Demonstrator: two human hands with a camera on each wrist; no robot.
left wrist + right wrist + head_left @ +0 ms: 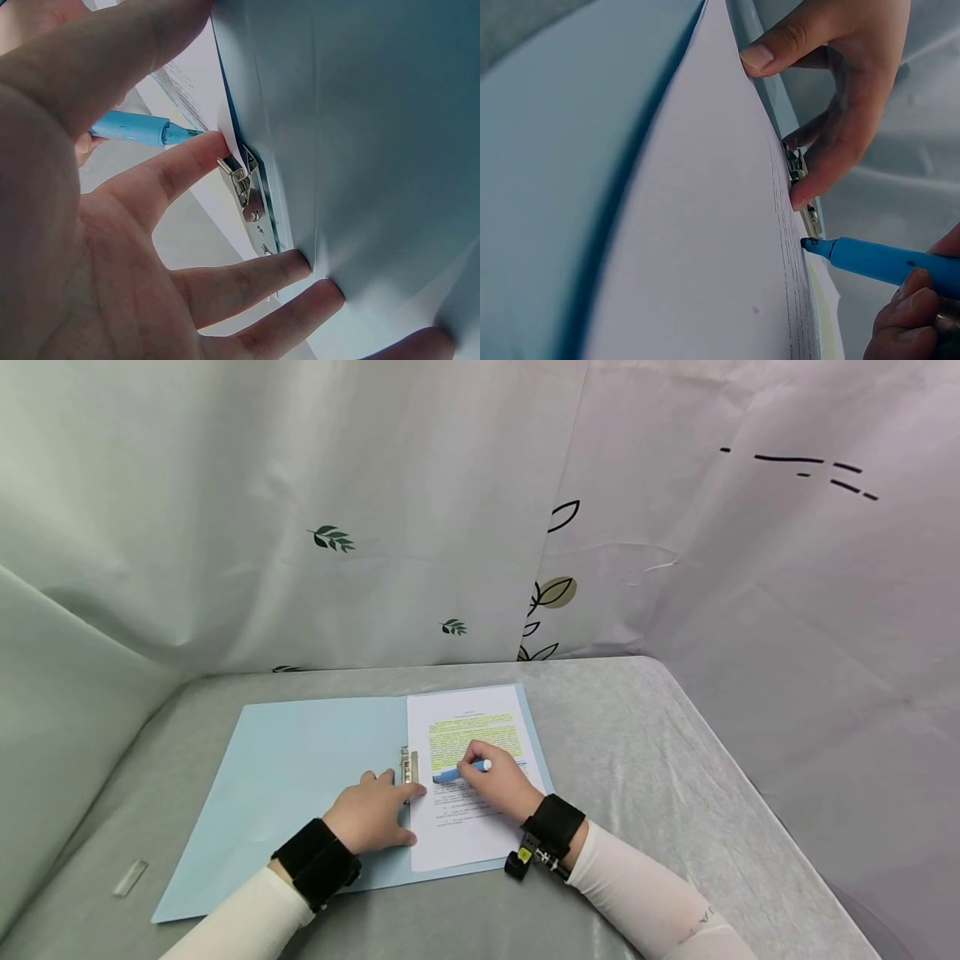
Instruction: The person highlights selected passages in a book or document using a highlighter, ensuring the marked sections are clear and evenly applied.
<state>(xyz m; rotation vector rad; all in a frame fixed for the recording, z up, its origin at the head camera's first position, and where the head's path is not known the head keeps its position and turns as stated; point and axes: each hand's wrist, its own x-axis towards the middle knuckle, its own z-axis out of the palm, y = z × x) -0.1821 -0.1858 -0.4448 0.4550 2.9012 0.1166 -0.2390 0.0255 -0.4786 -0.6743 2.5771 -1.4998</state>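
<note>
An open light-blue folder (300, 760) lies on the table, with a printed sheet (442, 847) on its right side. Yellow highlighting (472, 735) covers the sheet's upper text, and a blue stripe runs below it. My right hand (491, 777) grips a blue highlighter (885, 259), its dark tip at the left start of a text line. Spread fingers of my left hand (372, 814) press on the folder's fold and the sheet's left edge. Between them is the metal clip (244, 187), beside the index fingertip in the left wrist view.
A small clear strip (131, 878) lies on the grey-covered table (615, 760), left of the folder. Behind the table hangs a pale curtain (420, 527) with leaf prints. Black bands with wrist cameras wrap both wrists.
</note>
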